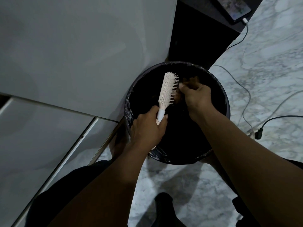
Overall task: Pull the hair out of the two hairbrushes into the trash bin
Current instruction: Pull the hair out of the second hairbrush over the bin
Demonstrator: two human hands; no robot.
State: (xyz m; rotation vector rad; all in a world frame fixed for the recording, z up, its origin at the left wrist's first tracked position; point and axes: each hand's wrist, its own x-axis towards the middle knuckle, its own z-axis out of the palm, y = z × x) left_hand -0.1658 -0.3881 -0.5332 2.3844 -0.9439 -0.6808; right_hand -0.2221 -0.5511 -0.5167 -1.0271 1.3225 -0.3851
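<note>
I am holding the hairbrush [167, 90] over the trash bin [227, 104] so falling hair lands inside: left hand [148, 126] wrapping its handle, right hand [196, 96] fingers [182, 86] pinching the hair [191, 81].

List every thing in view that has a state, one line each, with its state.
Hairbrush: held over the bin, bristles facing right.
Left hand: closed around the brush handle.
Right hand: pinched on a hair clump at the bristles.
Trash bin: open, lined with a black bag.
Phone: cable plugged in.
Black plug: loose on the floor.
</note>
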